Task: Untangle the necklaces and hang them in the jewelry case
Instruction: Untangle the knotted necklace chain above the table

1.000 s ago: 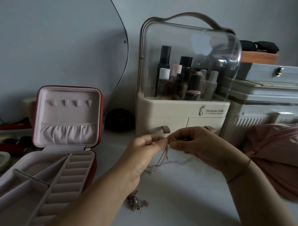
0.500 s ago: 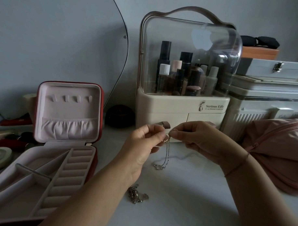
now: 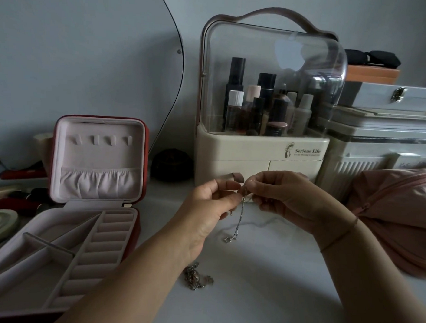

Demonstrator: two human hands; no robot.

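Note:
A thin silver necklace point(image 3: 237, 223) hangs doubled above the white table, its lower end just over the surface. My left hand point(image 3: 209, 209) and my right hand point(image 3: 282, 196) pinch its top between thumbs and fingertips, close together in front of the cosmetics box. A tangled heap of chains point(image 3: 196, 276) lies on the table beneath my left forearm. The red jewelry case point(image 3: 144, 159) stands open at the left; its pink lid holds a row of small hooks point(image 3: 103, 139) with nothing on them, above a gathered pocket.
A cream cosmetics organiser point(image 3: 260, 158) with a clear dome full of bottles stands behind my hands. White boxes point(image 3: 376, 152) are stacked at the right, with a pink pouch point(image 3: 398, 216) in front. Small items crowd the far left edge. A mirror point(image 3: 90, 48) leans behind the case.
The necklace has been lifted slightly and hangs straighter between my fingertips. My hands stay close together with the same pinch.

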